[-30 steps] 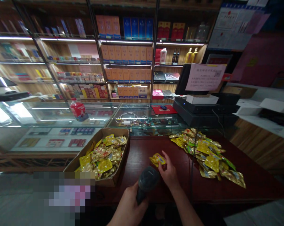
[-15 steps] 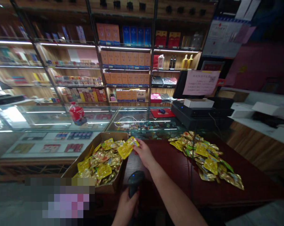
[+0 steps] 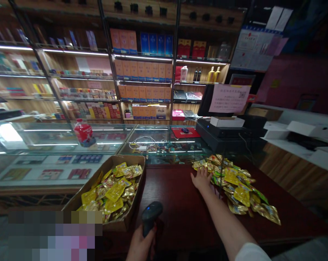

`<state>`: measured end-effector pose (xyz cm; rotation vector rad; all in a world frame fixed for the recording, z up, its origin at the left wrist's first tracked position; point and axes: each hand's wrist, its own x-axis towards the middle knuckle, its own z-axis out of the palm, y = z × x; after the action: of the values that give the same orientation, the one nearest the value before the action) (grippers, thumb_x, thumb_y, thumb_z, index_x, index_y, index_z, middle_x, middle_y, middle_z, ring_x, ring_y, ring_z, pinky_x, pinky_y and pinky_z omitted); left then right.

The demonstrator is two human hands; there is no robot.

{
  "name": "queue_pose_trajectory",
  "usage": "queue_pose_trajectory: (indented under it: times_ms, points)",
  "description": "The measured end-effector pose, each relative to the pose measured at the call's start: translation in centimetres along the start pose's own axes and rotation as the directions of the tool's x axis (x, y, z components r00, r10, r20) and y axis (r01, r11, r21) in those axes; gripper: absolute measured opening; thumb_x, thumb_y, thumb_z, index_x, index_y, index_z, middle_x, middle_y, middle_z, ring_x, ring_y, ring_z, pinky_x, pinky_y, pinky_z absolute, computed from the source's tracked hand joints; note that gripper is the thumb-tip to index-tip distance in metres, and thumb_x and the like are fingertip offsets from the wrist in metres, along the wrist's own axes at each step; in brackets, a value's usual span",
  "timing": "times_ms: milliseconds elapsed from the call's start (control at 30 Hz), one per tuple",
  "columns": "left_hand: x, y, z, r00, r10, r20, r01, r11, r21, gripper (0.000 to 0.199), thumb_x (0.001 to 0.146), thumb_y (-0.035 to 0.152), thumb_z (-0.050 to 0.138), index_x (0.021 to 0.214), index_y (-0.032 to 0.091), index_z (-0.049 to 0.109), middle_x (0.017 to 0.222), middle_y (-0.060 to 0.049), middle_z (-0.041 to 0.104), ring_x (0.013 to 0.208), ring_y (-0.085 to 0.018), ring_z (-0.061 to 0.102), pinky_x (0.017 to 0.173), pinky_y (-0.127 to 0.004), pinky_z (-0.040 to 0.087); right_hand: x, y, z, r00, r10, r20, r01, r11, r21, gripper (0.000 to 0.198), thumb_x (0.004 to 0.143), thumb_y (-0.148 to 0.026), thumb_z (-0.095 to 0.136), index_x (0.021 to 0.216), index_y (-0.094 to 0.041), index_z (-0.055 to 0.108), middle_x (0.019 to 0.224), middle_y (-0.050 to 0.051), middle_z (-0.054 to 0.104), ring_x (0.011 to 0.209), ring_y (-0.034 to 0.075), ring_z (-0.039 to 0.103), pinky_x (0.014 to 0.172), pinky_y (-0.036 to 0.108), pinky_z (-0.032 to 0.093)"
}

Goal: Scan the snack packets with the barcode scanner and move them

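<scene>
A black barcode scanner (image 3: 152,214) is gripped in my left hand (image 3: 142,241), its head raised over the dark table. My right hand (image 3: 202,180) reaches out with its fingers spread, at the left edge of a heap of yellow and gold snack packets (image 3: 241,192). The fingertips meet the nearest packets; whether they press on one I cannot tell. To the left of the scanner is a cardboard box (image 3: 128,219) filled with the same kind of shiny snack packets (image 3: 115,192).
Behind the dark red table (image 3: 177,217) runs a glass display counter (image 3: 109,145), bearing a red jug (image 3: 83,134), a white cable (image 3: 143,141) and a mouse (image 3: 184,130). A monitor with a paper sign (image 3: 229,98) stands at right. Stocked shelves (image 3: 144,79) line the wall.
My right hand has left the box, where it held a yellow packet, and moved right to the heap. That packet is out of the hand. My left hand still holds the scanner.
</scene>
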<state>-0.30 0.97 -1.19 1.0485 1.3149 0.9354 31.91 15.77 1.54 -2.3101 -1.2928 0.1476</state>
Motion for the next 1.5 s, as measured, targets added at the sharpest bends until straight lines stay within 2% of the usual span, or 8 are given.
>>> queue_pose_trajectory:
  times_ms: [167,400,533,667,833,1033,1167,1500]
  points:
    - [-0.6,0.9,-0.1,1.0,-0.005,0.02,0.005,1.0,-0.001,0.052,0.064,0.065,0.07,0.081,0.017,0.057,0.046,0.005,0.054,0.031,-0.012,0.048,0.03,-0.021,0.037,-4.4,1.3,2.6,0.983,-0.149,0.104,0.171,0.953,-0.251,0.077,0.094,-0.057,0.037,0.15,-0.005,0.036,0.161,0.019,0.024,0.149,0.035,0.019,0.116,0.06,0.007]
    - [0.0,0.0,-0.2,1.0,-0.011,0.014,0.011,1.0,0.007,0.055,0.064,0.066,0.069,0.085,0.017,0.058,0.044,0.006,0.052,0.029,-0.012,0.046,0.029,-0.021,0.036,-9.4,2.2,1.7,0.944,-0.328,-0.026,0.322,0.937,-0.137,0.043,0.098,-0.034,0.037,0.132,-0.021,0.059,0.142,0.011,0.058,0.131,0.025,0.048,0.111,0.047,0.026]
    - [0.0,-0.6,-0.3,1.0,0.006,0.015,-0.006,1.0,-0.01,0.054,0.066,0.065,0.068,0.087,0.017,0.058,0.045,0.006,0.053,0.03,-0.012,0.047,0.03,-0.021,0.036,-8.1,3.5,-0.6,0.954,-0.184,-0.238,0.15,0.976,-0.155,0.041,0.097,-0.031,0.04,0.132,-0.018,0.057,0.133,0.014,0.061,0.118,0.028,0.055,0.095,0.041,0.04]
    - [-0.4,0.2,-0.2,1.0,0.011,0.019,-0.011,1.0,0.002,0.051,0.067,0.062,0.068,0.089,0.017,0.058,0.046,0.006,0.053,0.031,-0.012,0.048,0.03,-0.021,0.037,-7.1,4.3,-0.8,0.971,-0.097,-0.219,0.047,0.974,-0.223,0.053,0.089,-0.037,0.057,0.137,-0.015,0.051,0.137,0.02,0.054,0.119,0.037,0.053,0.092,0.048,0.042]
    - [-1.3,1.9,0.0,0.997,-0.03,0.073,0.03,1.0,0.005,0.052,0.065,0.063,0.069,0.087,0.017,0.059,0.045,0.007,0.05,0.03,-0.011,0.044,0.03,-0.021,0.034,-7.9,3.8,1.0,0.96,-0.19,-0.208,0.222,0.965,0.143,0.068,0.079,-0.026,0.062,0.144,-0.015,0.041,0.134,0.018,0.053,0.123,0.031,0.053,0.101,0.044,0.044]
    - [-4.3,4.4,-0.3,0.963,0.131,0.234,-0.16,0.981,0.11,0.026,0.076,0.041,0.066,0.082,0.017,0.061,0.053,0.004,0.052,0.042,-0.011,0.046,0.041,-0.021,0.036,-11.6,1.4,0.6,0.968,-0.204,-0.149,0.253,0.755,0.606,0.073,0.081,-0.029,0.058,0.149,-0.021,0.032,0.133,0.012,0.06,0.121,0.024,0.059,0.103,0.038,0.048]
    - [-5.5,6.8,-0.3,0.931,0.268,0.248,-0.327,0.914,0.239,0.007,0.07,0.02,0.064,0.075,0.016,0.066,0.063,0.001,0.058,0.06,-0.015,0.051,0.055,-0.022,0.04,-13.4,-0.3,-1.5,0.941,-0.335,-0.049,0.281,0.693,0.664,0.069,0.083,-0.028,0.058,0.149,-0.027,0.036,0.127,0.007,0.066,0.112,0.021,0.066,0.097,0.035,0.052]
    - [-5.7,7.9,-0.3,0.901,0.328,0.285,-0.41,0.859,0.305,0.011,0.072,0.017,0.059,0.075,0.013,0.069,0.068,-0.002,0.062,0.066,-0.017,0.05,0.062,-0.024,0.041,-13.9,-1.6,-2.9,0.904,-0.426,-0.03,0.364,0.733,0.574,0.073,0.083,-0.022,0.056,0.152,-0.025,0.033,0.13,0.007,0.067,0.118,0.022,0.064,0.103,0.037,0.05]
